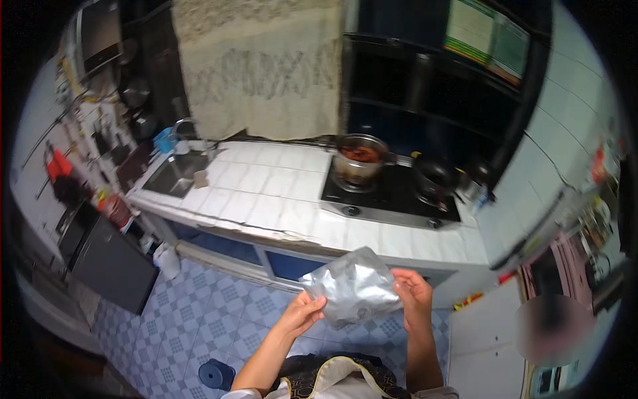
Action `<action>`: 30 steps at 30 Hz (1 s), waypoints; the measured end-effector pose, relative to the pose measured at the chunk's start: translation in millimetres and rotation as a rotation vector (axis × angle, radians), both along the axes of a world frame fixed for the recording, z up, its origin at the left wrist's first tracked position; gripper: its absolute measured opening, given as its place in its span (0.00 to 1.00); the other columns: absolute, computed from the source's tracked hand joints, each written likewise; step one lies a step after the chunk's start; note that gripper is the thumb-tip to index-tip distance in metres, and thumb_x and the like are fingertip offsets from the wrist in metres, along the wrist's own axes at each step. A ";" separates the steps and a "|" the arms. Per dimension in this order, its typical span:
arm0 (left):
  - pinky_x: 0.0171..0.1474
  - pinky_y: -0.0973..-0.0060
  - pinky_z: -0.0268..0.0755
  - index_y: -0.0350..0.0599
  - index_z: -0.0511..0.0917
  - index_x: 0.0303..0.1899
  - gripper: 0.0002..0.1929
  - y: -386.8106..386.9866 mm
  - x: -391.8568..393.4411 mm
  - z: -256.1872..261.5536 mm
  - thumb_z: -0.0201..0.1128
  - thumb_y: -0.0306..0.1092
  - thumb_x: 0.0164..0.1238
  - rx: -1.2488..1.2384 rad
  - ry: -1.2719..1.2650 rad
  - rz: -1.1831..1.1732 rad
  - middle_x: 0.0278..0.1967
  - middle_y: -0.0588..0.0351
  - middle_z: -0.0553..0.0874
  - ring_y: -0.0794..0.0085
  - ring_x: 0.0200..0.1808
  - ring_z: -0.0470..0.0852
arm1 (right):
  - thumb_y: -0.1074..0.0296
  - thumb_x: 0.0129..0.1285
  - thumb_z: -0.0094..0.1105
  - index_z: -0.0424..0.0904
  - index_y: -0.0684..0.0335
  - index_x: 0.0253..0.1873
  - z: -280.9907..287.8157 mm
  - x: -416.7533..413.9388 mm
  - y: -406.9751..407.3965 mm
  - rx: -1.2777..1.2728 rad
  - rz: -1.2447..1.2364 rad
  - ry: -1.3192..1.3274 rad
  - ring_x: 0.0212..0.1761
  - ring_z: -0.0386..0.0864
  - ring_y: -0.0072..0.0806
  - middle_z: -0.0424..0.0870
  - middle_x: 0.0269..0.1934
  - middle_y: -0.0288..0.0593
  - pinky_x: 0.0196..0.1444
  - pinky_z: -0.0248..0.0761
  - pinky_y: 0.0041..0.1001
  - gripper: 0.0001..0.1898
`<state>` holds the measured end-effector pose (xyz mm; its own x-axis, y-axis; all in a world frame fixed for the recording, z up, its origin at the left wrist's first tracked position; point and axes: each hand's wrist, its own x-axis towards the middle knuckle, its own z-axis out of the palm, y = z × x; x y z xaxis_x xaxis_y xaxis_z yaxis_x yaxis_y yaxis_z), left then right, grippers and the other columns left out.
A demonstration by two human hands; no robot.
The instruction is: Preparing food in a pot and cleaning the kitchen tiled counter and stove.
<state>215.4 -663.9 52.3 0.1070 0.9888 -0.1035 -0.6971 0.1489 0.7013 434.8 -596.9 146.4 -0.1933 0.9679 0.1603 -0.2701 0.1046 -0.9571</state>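
Observation:
A silver foil pouch (354, 289) is held up in front of my body, between me and the counter's front edge. My left hand (302, 314) grips its lower left side with the thumb on top. At the right side, my right hand (412, 294) pinches the pouch's edge between thumb and fingers. The foil is creased and shiny, and its far side is hidden from me. Beyond it, a steel pot (361, 162) with reddish-brown food in it stands on the left burner of a black two-burner gas stove (391, 199).
A dark pan (432, 177) sits on the right burner. The white tiled counter (269, 184) runs left to a steel sink (174, 174). A dark refrigerator (114, 259) stands at left, a blue stool (216, 374) on the floor near my left arm, and a white cabinet (483, 339) at right.

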 end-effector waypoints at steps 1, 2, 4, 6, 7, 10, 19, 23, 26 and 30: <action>0.39 0.81 0.75 0.43 0.73 0.49 0.13 -4.4 -15.0 -4.1 0.59 0.34 0.64 -0.001 0.002 0.044 0.42 0.59 0.81 0.79 0.40 0.80 | 0.77 0.59 0.55 0.75 0.71 0.43 -1.2 -18.6 10.3 -0.027 0.088 -0.107 0.33 0.73 0.17 0.79 0.33 0.38 0.38 0.66 0.17 0.08; 0.44 0.76 0.74 0.42 0.72 0.51 0.15 -8.2 -28.3 -7.2 0.58 0.34 0.64 -0.029 -0.100 0.092 0.44 0.57 0.80 0.74 0.43 0.80 | 0.77 0.59 0.56 0.77 0.71 0.35 -10.5 -37.7 19.7 0.026 0.126 -0.170 0.26 0.71 0.14 0.77 0.25 0.33 0.31 0.64 0.14 0.03; 0.58 0.63 0.67 0.39 0.67 0.56 0.20 -17.7 -59.6 -23.0 0.56 0.35 0.65 -0.062 -0.340 0.158 0.52 0.51 0.77 0.62 0.52 0.76 | 0.77 0.58 0.56 0.77 0.71 0.35 -21.6 -86.9 32.6 0.022 0.241 -0.155 0.26 0.70 0.13 0.77 0.25 0.33 0.30 0.64 0.14 0.03; 0.58 0.61 0.66 0.37 0.66 0.56 0.22 -23.6 -85.4 -48.0 0.57 0.36 0.64 -0.103 -0.391 0.231 0.53 0.49 0.76 0.60 0.53 0.75 | 0.76 0.58 0.57 0.77 0.68 0.33 -38.3 -139.0 44.3 0.006 0.368 -0.162 0.26 0.70 0.11 0.77 0.25 0.31 0.29 0.63 0.13 0.02; 0.59 0.59 0.65 0.36 0.66 0.57 0.23 -26.1 -97.4 -57.8 0.58 0.37 0.63 -0.155 -0.451 0.259 0.54 0.47 0.75 0.58 0.55 0.75 | 0.75 0.58 0.59 0.78 0.67 0.35 -45.1 -163.9 49.0 0.009 0.419 -0.230 0.25 0.68 0.10 0.76 0.24 0.30 0.28 0.62 0.13 0.03; 0.59 0.58 0.65 0.34 0.66 0.56 0.24 -26.1 -135.9 -75.0 0.60 0.36 0.61 -0.144 -0.372 0.397 0.53 0.46 0.75 0.56 0.54 0.75 | 0.77 0.58 0.58 0.76 0.70 0.39 -64.8 -234.2 70.2 0.062 0.696 -0.403 0.29 0.73 0.13 0.78 0.26 0.33 0.29 0.66 0.16 0.06; 0.58 0.57 0.65 0.36 0.67 0.56 0.23 4.0 -294.6 -69.9 0.61 0.30 0.59 -0.266 -0.403 0.664 0.51 0.47 0.77 0.56 0.52 0.76 | 0.75 0.59 0.56 0.76 0.67 0.39 -85.3 -446.3 139.9 -0.108 1.173 -0.227 0.27 0.71 0.12 0.78 0.28 0.31 0.28 0.63 0.15 0.04; 0.60 0.54 0.61 0.34 0.67 0.55 0.24 2.9 -356.5 -65.8 0.61 0.34 0.59 -0.300 -0.331 0.920 0.52 0.46 0.76 0.55 0.55 0.74 | 0.68 0.64 0.52 0.76 0.66 0.38 -78.0 -546.3 140.3 -0.068 1.103 -0.080 0.24 0.68 0.12 0.75 0.24 0.29 0.27 0.61 0.13 0.08; 0.60 0.52 0.60 0.36 0.68 0.55 0.25 -17.0 -396.4 -82.4 0.61 0.38 0.59 -0.214 -0.479 1.029 0.54 0.46 0.75 0.55 0.57 0.71 | 0.65 0.65 0.50 0.76 0.65 0.38 -56.5 -605.9 139.5 -0.176 1.226 -0.120 0.20 0.65 0.10 0.73 0.20 0.30 0.23 0.54 0.12 0.09; 0.61 0.56 0.61 0.41 0.69 0.56 0.25 -47.0 -462.3 -87.2 0.61 0.42 0.58 -0.047 -0.514 1.145 0.55 0.49 0.75 0.56 0.58 0.71 | 0.67 0.64 0.51 0.76 0.65 0.38 -69.2 -691.3 132.3 -0.181 1.300 -0.136 0.19 0.65 0.11 0.72 0.20 0.30 0.21 0.55 0.12 0.08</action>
